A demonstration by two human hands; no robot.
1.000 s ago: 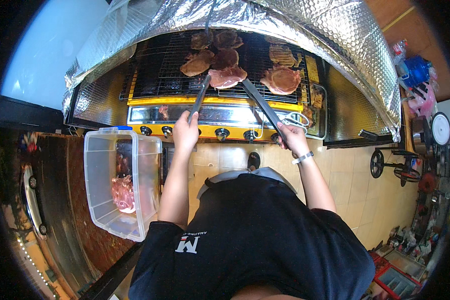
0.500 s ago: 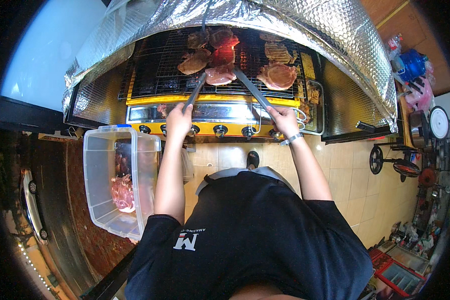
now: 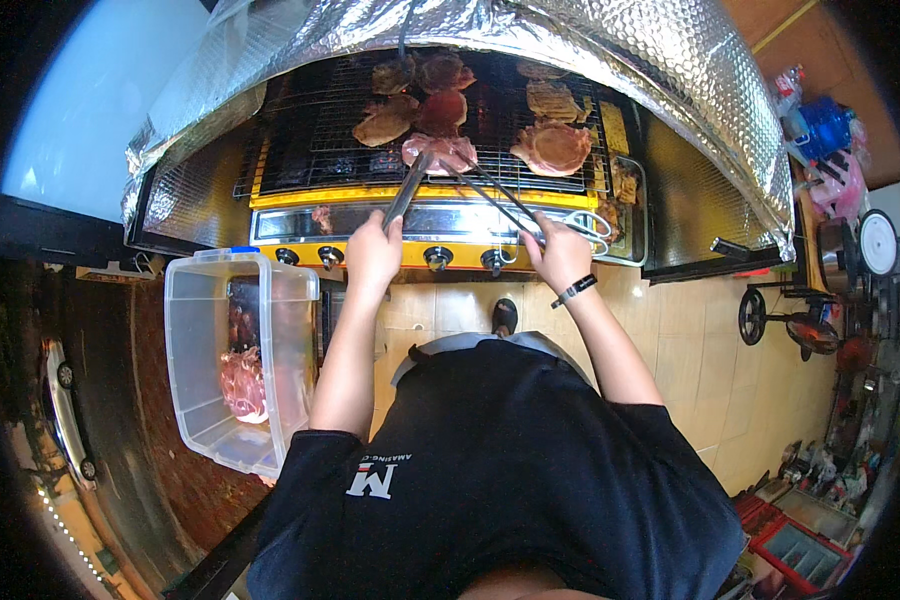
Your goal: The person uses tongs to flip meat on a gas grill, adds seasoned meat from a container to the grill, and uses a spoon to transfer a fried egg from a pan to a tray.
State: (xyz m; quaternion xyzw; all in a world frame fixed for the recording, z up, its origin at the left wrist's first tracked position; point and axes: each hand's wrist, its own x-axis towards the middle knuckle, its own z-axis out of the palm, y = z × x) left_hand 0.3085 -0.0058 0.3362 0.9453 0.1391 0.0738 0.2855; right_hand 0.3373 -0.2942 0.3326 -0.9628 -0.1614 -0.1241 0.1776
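Silvery foil [image 3: 660, 90] arched across the top of the frame, hooding a yellow-fronted grill [image 3: 370, 192]. On its wire rack, at upper centre, lay a pink slice of meat [image 3: 450, 145], nearest the front edge in its cluster. Metal tongs [image 3: 408, 190] reached it from the lower left, tips over its near edge; I could not tell whether they pinched it. The person's left hand [image 3: 374, 255] was clamped round those tongs. From the lower right came a second pair of tongs [image 3: 500, 186], its two arms apart, ends by the slice's right part, with the right hand [image 3: 560, 252] closed round the grip. Just behind the slice sat a redder piece [image 3: 443, 112], a browned piece [image 3: 385, 122] lay up and left, and a broad cutlet [image 3: 552, 148] rested apart on the right. Pale looped handles [image 3: 600, 232] showed beside the right hand, near a metal tray [image 3: 643, 235] of browned pieces. Left of centre, a clear plastic tub [image 3: 185, 350] held raw meat [image 3: 242, 385].
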